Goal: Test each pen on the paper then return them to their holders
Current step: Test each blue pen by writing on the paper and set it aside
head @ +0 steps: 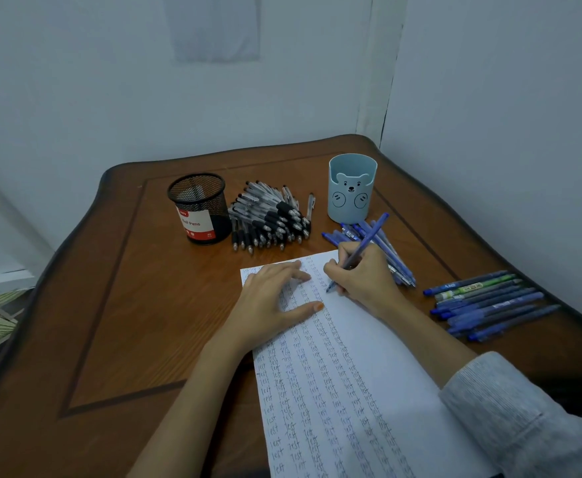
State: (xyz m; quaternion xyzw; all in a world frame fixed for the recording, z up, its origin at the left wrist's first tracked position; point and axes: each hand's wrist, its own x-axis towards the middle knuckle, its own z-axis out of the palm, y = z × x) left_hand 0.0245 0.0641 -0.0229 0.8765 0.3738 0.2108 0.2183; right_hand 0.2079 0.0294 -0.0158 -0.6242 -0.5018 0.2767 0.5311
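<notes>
The brown bench (110,305) is carrying the paper (403,357), covered in written rows. The left hand (275,298) is lying flat on it, fingers relaxed. The right hand (362,274) is gripping 1 blue pen (370,238), tip touching the paper.

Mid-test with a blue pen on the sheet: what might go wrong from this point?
1. The right hand writes with the blue pen right beside the loose blue pile; a wrist move may scatter it.
2. The row of blue pens lies near the right edge of the table and may roll off.
3. Mixing the two blue groups could lose track of which were tested.
</notes>
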